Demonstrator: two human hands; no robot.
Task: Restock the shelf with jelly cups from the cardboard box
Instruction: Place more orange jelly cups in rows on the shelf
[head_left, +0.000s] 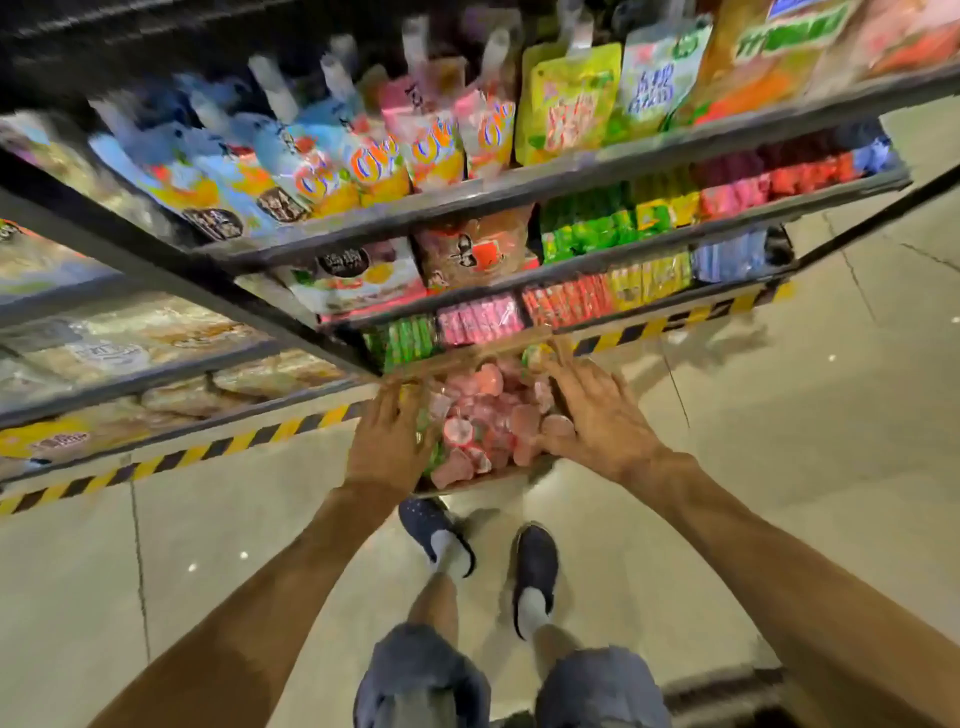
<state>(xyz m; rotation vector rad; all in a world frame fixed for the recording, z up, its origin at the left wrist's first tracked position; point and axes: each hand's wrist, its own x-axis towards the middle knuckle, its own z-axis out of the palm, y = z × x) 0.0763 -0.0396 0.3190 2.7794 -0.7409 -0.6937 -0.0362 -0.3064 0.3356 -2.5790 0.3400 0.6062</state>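
A cardboard box (470, 358) filled with pink jelly cups (485, 415) is seen at the centre of the frame, held up in front of the lowest tiers of a shelf (519, 189). The box is flanked by both hands. The left hand (387, 441) is laid against the box's left side, fingers fairly straight and pointing toward the shelf; whether its thumb is hooked under the box cannot be told. The right hand (597, 415) is placed on the box's right side, fingers spread along the rim, thumb angled in toward the cups. Neither grip is seen curled shut round the cardboard.

The shelf rises from the centre to the top of the frame, its tiers packed with blurred coloured pouches and packets. A yellow-and-black striped strip (208, 452) runs along its base. Below the box, at lower centre, two dark shoes (535, 566) and grey shorts (421, 675) are seen over a pale tiled floor (779, 415).
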